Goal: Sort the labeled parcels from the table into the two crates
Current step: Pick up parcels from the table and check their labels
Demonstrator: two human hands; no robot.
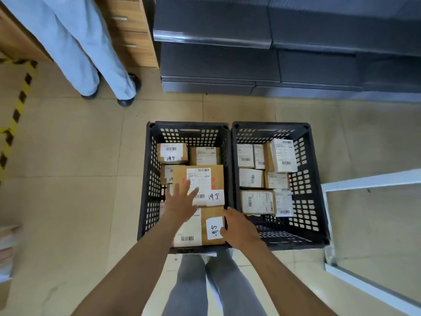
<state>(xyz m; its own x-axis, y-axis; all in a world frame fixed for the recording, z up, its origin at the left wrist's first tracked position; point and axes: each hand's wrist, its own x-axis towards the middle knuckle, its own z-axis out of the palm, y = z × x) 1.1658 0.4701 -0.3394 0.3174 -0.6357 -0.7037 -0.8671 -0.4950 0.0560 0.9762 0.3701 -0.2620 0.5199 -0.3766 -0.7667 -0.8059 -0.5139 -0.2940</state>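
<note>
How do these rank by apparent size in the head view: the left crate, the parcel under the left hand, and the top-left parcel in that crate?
1. left crate
2. parcel under the left hand
3. top-left parcel, though it lies deeper, so its true size is unsure.

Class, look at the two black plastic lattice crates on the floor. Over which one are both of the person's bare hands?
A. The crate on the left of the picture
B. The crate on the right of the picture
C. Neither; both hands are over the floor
A: the left hand and right hand both lie on brown cardboard parcels in the left black plastic crate.
</note>
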